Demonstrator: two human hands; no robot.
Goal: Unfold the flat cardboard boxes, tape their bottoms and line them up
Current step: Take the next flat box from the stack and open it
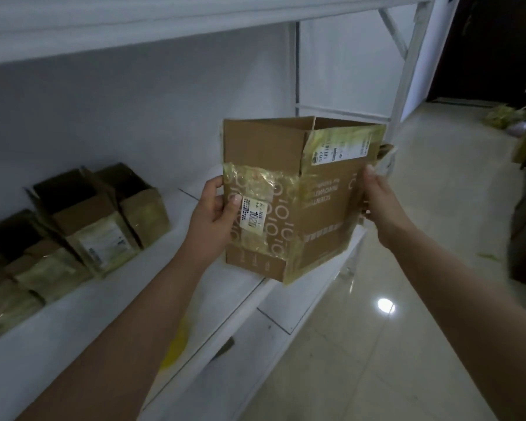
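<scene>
An opened-up brown cardboard box (289,196), patched with yellowish tape and white labels, sits at the centre of the frame, held in the air above the edge of a white shelf (73,323) with its open top facing up. The left hand (214,208) grips the box's left edge, thumb curled onto the front face beside a label. The right hand (377,196) holds the right edge, fingers hidden behind it. At the left of the frame, a row of open taped cardboard boxes (82,220) stands on the shelf.
</scene>
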